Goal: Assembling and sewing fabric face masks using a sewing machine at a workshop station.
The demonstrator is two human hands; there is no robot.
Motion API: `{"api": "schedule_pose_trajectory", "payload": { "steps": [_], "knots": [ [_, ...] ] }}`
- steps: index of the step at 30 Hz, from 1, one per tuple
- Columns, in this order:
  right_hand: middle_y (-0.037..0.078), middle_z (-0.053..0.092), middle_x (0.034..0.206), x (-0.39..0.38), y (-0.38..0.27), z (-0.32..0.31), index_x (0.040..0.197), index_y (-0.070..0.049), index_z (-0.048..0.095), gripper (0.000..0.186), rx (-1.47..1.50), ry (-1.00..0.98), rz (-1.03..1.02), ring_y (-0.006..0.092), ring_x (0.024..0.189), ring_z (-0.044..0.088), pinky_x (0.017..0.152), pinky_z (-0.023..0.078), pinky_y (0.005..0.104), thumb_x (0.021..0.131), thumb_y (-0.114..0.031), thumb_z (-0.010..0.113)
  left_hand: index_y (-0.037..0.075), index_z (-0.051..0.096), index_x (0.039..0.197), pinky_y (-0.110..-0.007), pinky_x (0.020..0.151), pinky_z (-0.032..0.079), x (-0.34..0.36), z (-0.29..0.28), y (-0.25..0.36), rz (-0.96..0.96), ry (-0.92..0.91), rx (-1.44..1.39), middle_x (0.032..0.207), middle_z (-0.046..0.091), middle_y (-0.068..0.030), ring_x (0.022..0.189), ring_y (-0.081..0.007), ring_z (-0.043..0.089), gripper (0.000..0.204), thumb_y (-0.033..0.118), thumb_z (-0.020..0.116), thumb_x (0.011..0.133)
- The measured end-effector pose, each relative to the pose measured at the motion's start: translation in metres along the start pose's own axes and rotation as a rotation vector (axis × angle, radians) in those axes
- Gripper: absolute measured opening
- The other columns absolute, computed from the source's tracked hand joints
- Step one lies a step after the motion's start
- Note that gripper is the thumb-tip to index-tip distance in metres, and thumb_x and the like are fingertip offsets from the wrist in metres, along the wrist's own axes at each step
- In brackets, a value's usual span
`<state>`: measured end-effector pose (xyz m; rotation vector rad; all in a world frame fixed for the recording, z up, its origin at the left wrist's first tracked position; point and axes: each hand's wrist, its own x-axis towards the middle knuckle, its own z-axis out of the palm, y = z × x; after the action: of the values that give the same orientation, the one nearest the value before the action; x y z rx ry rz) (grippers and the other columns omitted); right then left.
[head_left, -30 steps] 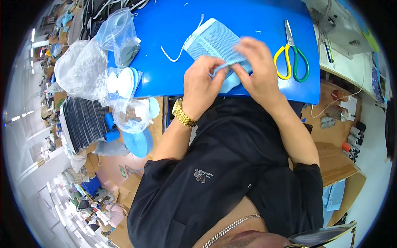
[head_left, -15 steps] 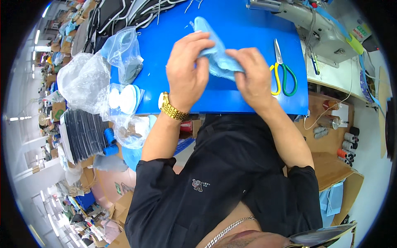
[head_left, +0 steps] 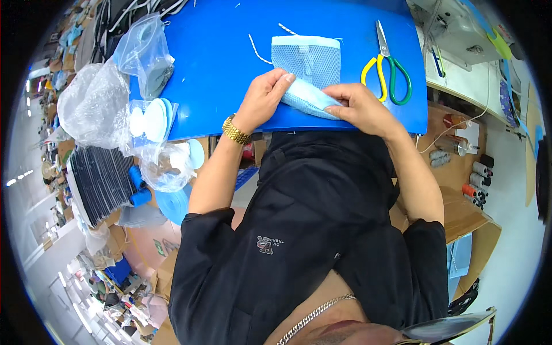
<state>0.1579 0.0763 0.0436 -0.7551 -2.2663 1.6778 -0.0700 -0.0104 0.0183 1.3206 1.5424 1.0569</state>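
A light blue mesh pouch (head_left: 313,60) lies on the blue tabletop with its hemmed top edge away from me. White cords stick out at its upper left. Its near end is bunched and folded up toward me. My left hand (head_left: 267,96) pinches the left side of that fold between thumb and fingers. On the right side of it, my right hand (head_left: 359,108) grips the mesh the same way, thumb on top. Scissors (head_left: 386,69) with one yellow and one green handle lie to the right of the pouch, apart from my right hand.
The blue table (head_left: 218,57) ends just before my waist. Clear plastic bags (head_left: 95,106) and white and pale blue discs (head_left: 156,121) crowd its left edge. A sewing machine (head_left: 460,37) stands at the far right. Thread spools (head_left: 480,178) and an open cardboard box (head_left: 471,218) are below it.
The mesh pouch was crumpled and raised between my hands; now it is spread flat on the table with its near end folded. Both hands have come lower and nearer to me.
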Motion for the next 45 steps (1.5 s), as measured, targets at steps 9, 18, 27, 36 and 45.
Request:
{"api": "schedule_pose_trajectory", "payload": {
  "steps": [9, 18, 27, 36, 45],
  "knots": [
    [0.006, 0.067, 0.083, 0.012, -0.001, 0.014, 0.100, 0.004, 0.066, 0.023, 0.005, 0.093, -0.006, 0.0117, 0.076, 0.060, 0.069, 0.049, 0.0280, 0.090, -0.017, 0.064, 0.001, 0.065, 0.098, -0.024, 0.072, 0.047, -0.017, 0.003, -0.002, 0.062, 0.180, -0.087, 0.087, 0.061, 0.0015, 0.082, -0.0064, 0.054, 0.018, 0.017, 0.056, 0.099],
    [-0.004, 0.057, 0.073, 0.007, 0.007, 0.014, 0.103, 0.001, 0.069, 0.022, 0.016, 0.174, 0.173, 0.0040, 0.061, 0.047, 0.053, 0.036, 0.0207, 0.093, -0.018, 0.064, 0.008, 0.071, 0.093, -0.033, 0.073, 0.051, -0.077, -0.064, -0.009, 0.126, 0.822, 0.282, 0.090, 0.069, -0.0092, 0.082, -0.0238, 0.064, 0.011, 0.014, 0.070, 0.085],
    [-0.003, 0.060, 0.079, 0.008, 0.021, 0.008, 0.106, -0.001, 0.068, 0.023, 0.111, 0.194, 0.171, 0.0027, 0.063, 0.048, 0.053, 0.037, 0.0180, 0.094, -0.020, 0.064, 0.005, 0.072, 0.102, -0.037, 0.077, 0.051, -0.169, -0.196, -0.068, -0.236, 1.079, 0.943, 0.098, 0.069, -0.0153, 0.087, -0.0282, 0.065, 0.030, 0.028, 0.073, 0.082],
    [-0.004, 0.059, 0.075, 0.002, 0.023, 0.013, 0.108, 0.000, 0.068, 0.023, 0.124, 0.258, 0.161, 0.0020, 0.059, 0.047, 0.050, 0.037, 0.0177, 0.093, -0.018, 0.067, 0.004, 0.067, 0.112, -0.041, 0.087, 0.050, -0.157, -0.201, -0.067, -0.197, 0.855, 1.115, 0.110, 0.068, -0.0162, 0.102, -0.0334, 0.063, 0.046, 0.038, 0.073, 0.081],
    [-0.005, 0.059, 0.075, 0.005, 0.024, 0.011, 0.105, 0.000, 0.068, 0.021, 0.145, 0.248, 0.162, 0.0021, 0.058, 0.047, 0.050, 0.037, 0.0178, 0.093, -0.017, 0.067, 0.007, 0.067, 0.107, -0.039, 0.077, 0.051, -0.153, -0.164, -0.079, -0.153, 0.945, 1.152, 0.098, 0.068, -0.0132, 0.089, -0.0305, 0.065, 0.023, 0.018, 0.065, 0.087]
  ]
}}
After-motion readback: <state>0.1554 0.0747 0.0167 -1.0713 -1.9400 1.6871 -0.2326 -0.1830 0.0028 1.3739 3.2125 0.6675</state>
